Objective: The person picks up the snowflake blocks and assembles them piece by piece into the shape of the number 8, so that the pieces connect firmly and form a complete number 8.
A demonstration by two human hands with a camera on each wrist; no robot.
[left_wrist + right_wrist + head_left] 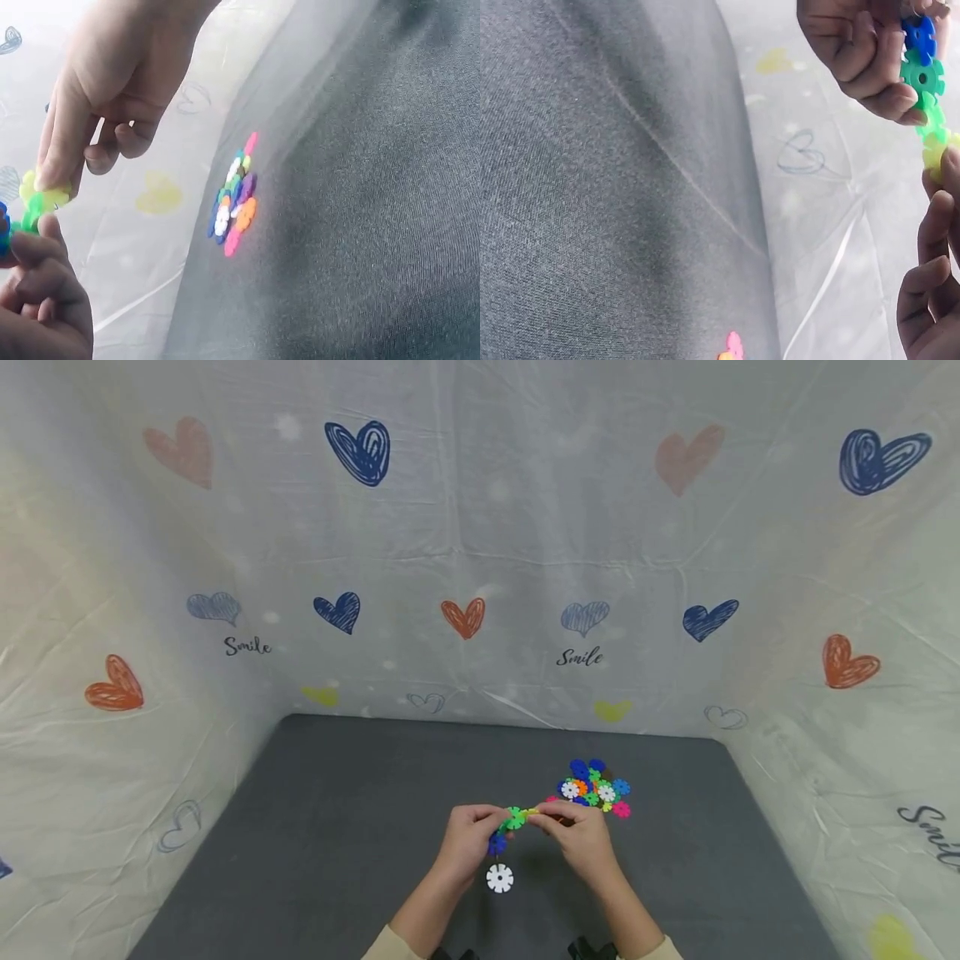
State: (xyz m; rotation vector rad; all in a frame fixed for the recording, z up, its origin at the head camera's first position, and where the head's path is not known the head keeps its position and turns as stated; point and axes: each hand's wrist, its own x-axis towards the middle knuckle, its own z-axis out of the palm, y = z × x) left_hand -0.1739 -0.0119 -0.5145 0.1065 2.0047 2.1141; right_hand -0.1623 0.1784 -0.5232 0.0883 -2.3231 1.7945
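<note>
A short chain of notched plastic snowflake discs hangs between the two hands over the table. My left hand (pixel 467 842) pinches the chain at a green disc (pixel 516 817), with a blue disc (pixel 497 844) and a white disc (pixel 499 878) hanging below. Between thumb and fingertips, my right hand (pixel 583 842) pinches a yellow disc (pixel 934 154) at the chain's other end. That yellow disc meets a light green disc (pixel 932 115) in the right wrist view, and a darker green disc (pixel 922 77) follows. Fingertips partly cover the yellow disc.
Beyond the right hand, a loose pile of multicoloured discs (pixel 606 792) lies on the dark grey table (pixel 360 827). A pale cloth (pixel 510 527) printed with hearts rises behind the table and along both sides.
</note>
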